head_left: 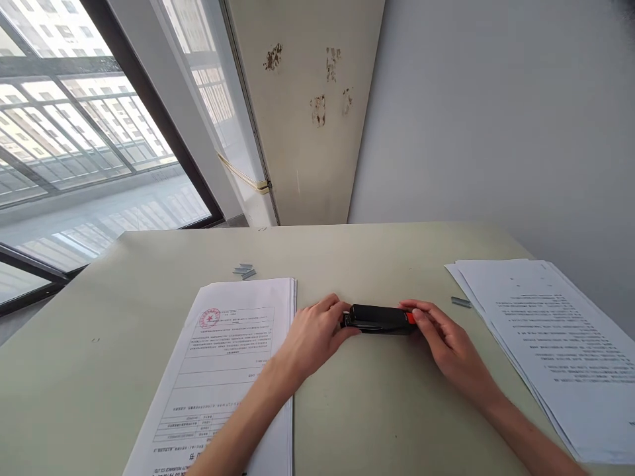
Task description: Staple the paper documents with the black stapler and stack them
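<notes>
A black stapler (380, 318) with a red part at its right end lies sideways over the table, between my two hands. Around its left end, the fingers and thumb of my left hand (321, 330) are closed. My right hand (444, 337) grips the red right end between thumb and fingers. A narrow gap shows along the stapler's side, between its top and its base. Part of each end is hidden by my fingers.
A stack of printed sheets (223, 370) with a red round stamp lies under my left forearm. More printed paper (560, 344) lies at the right. Several staple strips (244, 271) sit behind the left stack, and another staple strip (461, 302) beside the right one. The pale table (347, 258) ends near a grey wall.
</notes>
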Available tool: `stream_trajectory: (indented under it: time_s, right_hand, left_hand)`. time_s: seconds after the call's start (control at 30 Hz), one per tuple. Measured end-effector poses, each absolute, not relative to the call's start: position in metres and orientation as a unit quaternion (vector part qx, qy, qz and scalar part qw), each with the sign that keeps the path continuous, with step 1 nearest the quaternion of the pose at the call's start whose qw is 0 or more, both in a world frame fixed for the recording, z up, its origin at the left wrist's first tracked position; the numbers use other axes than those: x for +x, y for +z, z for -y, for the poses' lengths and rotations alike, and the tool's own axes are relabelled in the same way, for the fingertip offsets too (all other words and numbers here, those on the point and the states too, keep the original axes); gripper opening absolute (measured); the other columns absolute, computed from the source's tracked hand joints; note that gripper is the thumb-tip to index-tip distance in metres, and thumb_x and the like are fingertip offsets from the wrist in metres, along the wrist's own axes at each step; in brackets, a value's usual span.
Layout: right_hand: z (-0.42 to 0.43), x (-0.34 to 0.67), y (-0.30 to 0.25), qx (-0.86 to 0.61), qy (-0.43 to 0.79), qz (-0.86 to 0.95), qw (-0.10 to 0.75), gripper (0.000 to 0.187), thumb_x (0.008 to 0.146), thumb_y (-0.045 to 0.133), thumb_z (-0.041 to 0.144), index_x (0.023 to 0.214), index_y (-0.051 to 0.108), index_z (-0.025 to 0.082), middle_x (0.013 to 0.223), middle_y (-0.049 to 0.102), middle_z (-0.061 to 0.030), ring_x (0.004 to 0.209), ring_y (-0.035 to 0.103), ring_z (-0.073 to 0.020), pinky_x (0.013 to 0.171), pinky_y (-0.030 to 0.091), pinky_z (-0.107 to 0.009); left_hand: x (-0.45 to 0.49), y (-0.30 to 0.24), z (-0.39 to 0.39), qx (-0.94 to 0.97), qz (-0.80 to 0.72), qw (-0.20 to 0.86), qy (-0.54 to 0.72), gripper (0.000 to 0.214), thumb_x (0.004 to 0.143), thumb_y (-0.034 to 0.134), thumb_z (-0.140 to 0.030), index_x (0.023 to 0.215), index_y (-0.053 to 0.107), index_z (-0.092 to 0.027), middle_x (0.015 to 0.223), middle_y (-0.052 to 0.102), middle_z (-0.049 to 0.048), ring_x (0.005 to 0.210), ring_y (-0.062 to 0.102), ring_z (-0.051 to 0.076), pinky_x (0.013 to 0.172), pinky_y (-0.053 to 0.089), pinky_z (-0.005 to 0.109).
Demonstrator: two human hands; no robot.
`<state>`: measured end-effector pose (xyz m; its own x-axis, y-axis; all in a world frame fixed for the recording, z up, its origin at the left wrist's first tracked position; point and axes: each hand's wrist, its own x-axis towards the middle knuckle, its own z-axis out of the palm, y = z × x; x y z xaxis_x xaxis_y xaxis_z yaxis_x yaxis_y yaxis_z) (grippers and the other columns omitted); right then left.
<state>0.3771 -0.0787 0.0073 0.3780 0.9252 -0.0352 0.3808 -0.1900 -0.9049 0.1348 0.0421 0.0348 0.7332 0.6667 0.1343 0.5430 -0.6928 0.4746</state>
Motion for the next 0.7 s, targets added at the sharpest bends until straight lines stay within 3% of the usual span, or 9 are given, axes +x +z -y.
stream_trajectory:
  time_s: [0.17,0.3,0.47,0.7]
  right_hand:
    - [0.082,0.376,0.008,-0.691,0.326,0.498,0.409,0.046,0.103,0.057,0.064,0.134,0.067,0.03,0.128,0.076,-0.0064,0.093,0.074,-0.0238,0.074,0.061,-0.032]
    - [0.082,0.377,0.007,-0.69,0.318,0.527,0.381,0.047,0.098,0.068,0.06,0.135,0.065,0.032,0.125,0.076,-0.004,0.107,0.073,-0.0258,0.081,0.061,-0.032]
    - [0.08,0.379,0.005,-0.696,0.311,0.532,0.368,0.04,0.101,0.064,0.061,0.13,0.067,0.034,0.116,0.076,-0.0019,0.097,0.072,-0.0238,0.075,0.058,-0.032]
    - [0.081,0.378,0.007,-0.692,0.335,0.521,0.371,0.039,0.102,0.062,0.061,0.129,0.066,0.034,0.117,0.074,-0.0028,0.101,0.069,-0.0249,0.074,0.054,-0.031]
  left_hand:
    - [0.138,0.032,-0.045,0.901,-0.334,0.227,0.158,0.023,0.102,0.071,-0.038,0.087,0.066,-0.021,0.092,0.068,-0.0023,0.058,0.055,0.01,0.055,0.037,0.027]
    - [0.136,0.031,-0.046,0.899,-0.333,0.232,0.164,0.021,0.099,0.075,-0.037,0.088,0.068,-0.021,0.091,0.07,-0.004,0.056,0.053,0.009,0.055,0.036,0.027]
    - [0.125,0.033,-0.052,0.904,-0.327,0.216,0.171,0.016,0.102,0.072,-0.039,0.098,0.074,-0.024,0.091,0.073,-0.0048,0.059,0.057,0.01,0.058,0.037,0.027]
    - [0.087,0.041,-0.058,0.907,-0.327,0.194,0.179,0.019,0.105,0.068,-0.04,0.099,0.074,-0.023,0.09,0.074,-0.0017,0.08,0.066,0.015,0.068,0.043,0.027]
